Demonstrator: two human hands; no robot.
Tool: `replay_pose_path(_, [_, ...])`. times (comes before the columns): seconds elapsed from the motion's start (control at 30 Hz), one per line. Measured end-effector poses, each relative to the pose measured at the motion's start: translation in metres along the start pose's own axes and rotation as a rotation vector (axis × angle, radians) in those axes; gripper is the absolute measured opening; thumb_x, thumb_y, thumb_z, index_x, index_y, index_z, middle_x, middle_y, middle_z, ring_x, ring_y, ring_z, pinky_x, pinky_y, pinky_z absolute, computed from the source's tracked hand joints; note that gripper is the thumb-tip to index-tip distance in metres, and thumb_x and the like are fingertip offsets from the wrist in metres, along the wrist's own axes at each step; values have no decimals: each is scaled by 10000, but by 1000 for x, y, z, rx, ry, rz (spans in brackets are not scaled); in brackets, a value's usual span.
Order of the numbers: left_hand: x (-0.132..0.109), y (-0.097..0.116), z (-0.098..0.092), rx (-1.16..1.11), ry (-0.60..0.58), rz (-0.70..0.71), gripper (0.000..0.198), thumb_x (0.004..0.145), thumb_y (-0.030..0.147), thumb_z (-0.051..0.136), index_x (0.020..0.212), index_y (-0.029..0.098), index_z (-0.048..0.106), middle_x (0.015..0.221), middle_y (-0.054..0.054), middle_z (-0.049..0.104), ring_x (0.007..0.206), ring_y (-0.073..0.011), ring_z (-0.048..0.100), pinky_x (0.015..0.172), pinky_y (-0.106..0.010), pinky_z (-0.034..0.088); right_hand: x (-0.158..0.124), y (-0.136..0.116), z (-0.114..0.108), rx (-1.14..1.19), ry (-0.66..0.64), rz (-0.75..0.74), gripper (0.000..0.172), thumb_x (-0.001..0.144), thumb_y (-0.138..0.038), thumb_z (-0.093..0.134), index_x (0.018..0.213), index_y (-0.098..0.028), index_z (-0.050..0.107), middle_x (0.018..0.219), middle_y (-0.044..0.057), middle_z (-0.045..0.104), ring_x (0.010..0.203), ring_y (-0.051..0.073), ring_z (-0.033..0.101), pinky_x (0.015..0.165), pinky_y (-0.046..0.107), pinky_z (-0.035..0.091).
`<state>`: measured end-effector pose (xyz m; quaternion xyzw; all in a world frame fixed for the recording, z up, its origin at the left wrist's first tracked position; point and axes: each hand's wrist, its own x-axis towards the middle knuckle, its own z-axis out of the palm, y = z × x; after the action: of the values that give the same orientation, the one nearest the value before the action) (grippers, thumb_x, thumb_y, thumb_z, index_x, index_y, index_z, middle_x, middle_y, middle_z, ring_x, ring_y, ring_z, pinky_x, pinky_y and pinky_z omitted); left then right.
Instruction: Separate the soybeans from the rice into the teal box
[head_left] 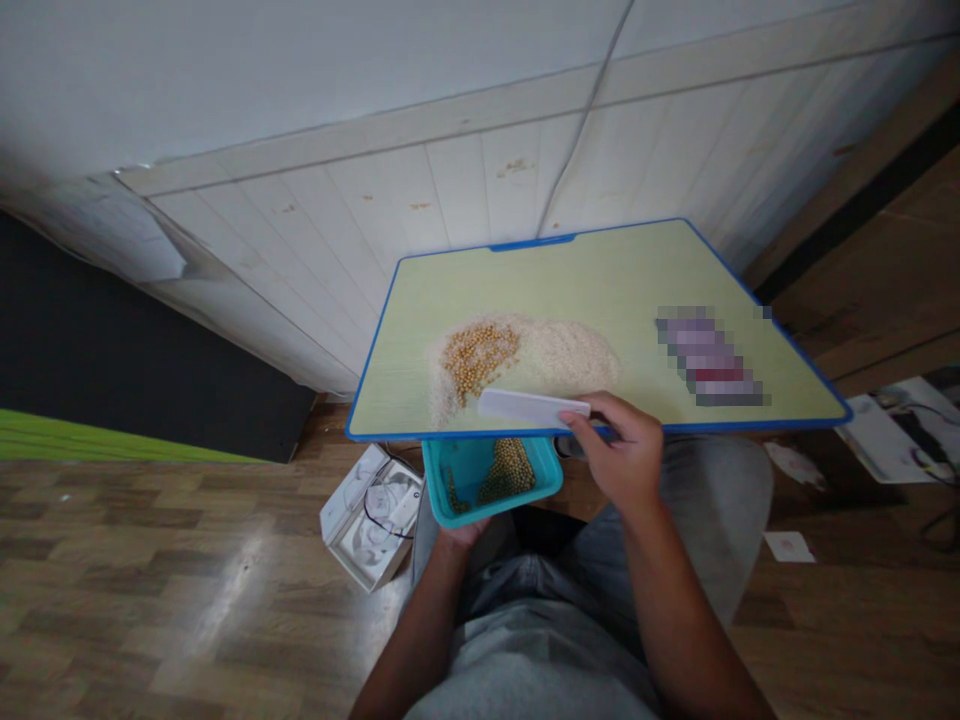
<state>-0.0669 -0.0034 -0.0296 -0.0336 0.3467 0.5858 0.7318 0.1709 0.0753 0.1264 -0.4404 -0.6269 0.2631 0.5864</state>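
The blurred item (709, 357) lying on the blue-rimmed board (600, 270) is pixelated, so its kind and any print cannot be made out. The left hand (461, 533) is mostly hidden beneath the teal tub (491, 482), and the board covers the tub's far side. The right hand (615, 450) hides one end of the white plastic strip (525, 407). The right edge cuts off the printed sheet (907, 430).

Looks like a room at home — wood-patterned floor (135, 560), white panelled wall (360, 200).
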Motion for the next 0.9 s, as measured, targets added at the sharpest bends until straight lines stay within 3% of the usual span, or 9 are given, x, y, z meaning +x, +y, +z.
replay_pose_path(0.1, [-5,0,4,-81,68,1,618,1085,699,497,1292,278,898,1373,-122,923,1590,-457,689,1386,-692,503,-6,5,-1,-80,176,73,179,978,-388,836,862,-254,815,779,2,817,694,219,761,688,336,626])
replay_pose_path(0.23, [-6,-1,8,-81,65,2,634,1070,726,519,1371,284,860,1416,-113,910,1573,-431,703,1387,-693,513,-8,10,5,-93,215,143,181,962,-403,839,886,-240,824,810,13,843,694,217,775,665,323,636])
replay_pose_path(0.4, [-1,-2,-4,-1,27,11,617,985,788,616,1256,309,897,1480,-94,888,1660,-448,615,1433,-674,443,1,13,7,-163,316,164,193,967,-412,823,907,-228,822,822,17,850,683,205,761,650,310,615])
replay_pose_path(0.53, [2,-3,-9,26,88,22,669,990,812,551,1200,287,909,1386,-116,916,1712,-447,553,1469,-679,356,11,15,4,-187,378,151,200,958,-414,820,902,-223,804,817,17,830,673,201,741,631,308,602])
replay_pose_path(0.63, [2,-4,-8,33,82,26,716,1021,818,492,1250,278,905,1463,-125,888,1693,-452,572,1450,-686,392,14,14,5,-153,429,158,217,963,-436,818,906,-228,789,810,18,813,704,212,750,652,318,631])
replay_pose_path(0.73, [3,-4,-10,27,15,11,728,1032,817,505,1307,270,899,1504,-135,869,1652,-461,609,1422,-709,437,13,10,9,-127,409,167,221,962,-446,817,904,-236,783,803,17,806,708,214,750,656,322,647])
replay_pose_path(0.9, [5,-2,-18,-25,-101,-18,709,1118,737,405,1270,279,925,1404,-72,917,1525,-368,722,1451,-621,410,9,5,17,-149,321,165,184,940,-411,808,874,-241,785,818,19,827,694,210,754,631,310,642])
